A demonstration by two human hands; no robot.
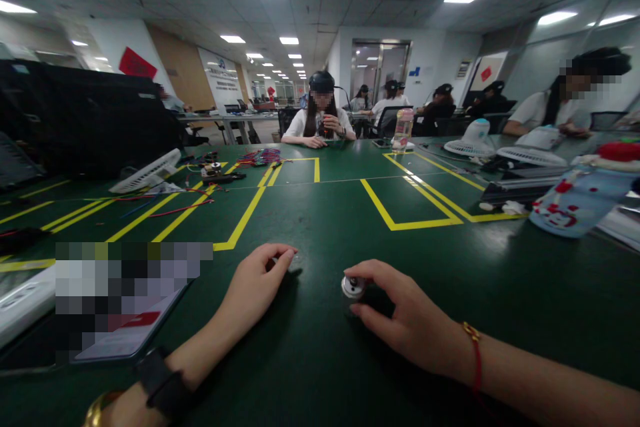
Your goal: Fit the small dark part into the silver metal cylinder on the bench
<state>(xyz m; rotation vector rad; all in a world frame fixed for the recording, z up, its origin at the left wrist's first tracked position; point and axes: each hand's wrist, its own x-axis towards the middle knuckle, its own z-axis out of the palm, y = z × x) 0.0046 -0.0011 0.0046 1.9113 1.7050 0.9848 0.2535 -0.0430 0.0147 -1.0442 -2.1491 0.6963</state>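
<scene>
A small round silver part [352,287], which looks like a little motor with a dark centre, is between the thumb and index finger of my right hand [407,310], just over the green table [320,227]. To its left, my left hand [260,280] is closed in a pinch, thumb against fingers. A small pale glint shows at those fingertips, too small to name. The two hands are apart, both low above the near part of the table. My right wrist wears a red cord, my left a dark band.
Left of my left hand lie a phone-like slab [130,327] and a white power strip [25,300]. Farther back are loose wires [260,157] and a white fan [147,172]. A blue cup [583,197] stands at right. A person [320,113] sits across.
</scene>
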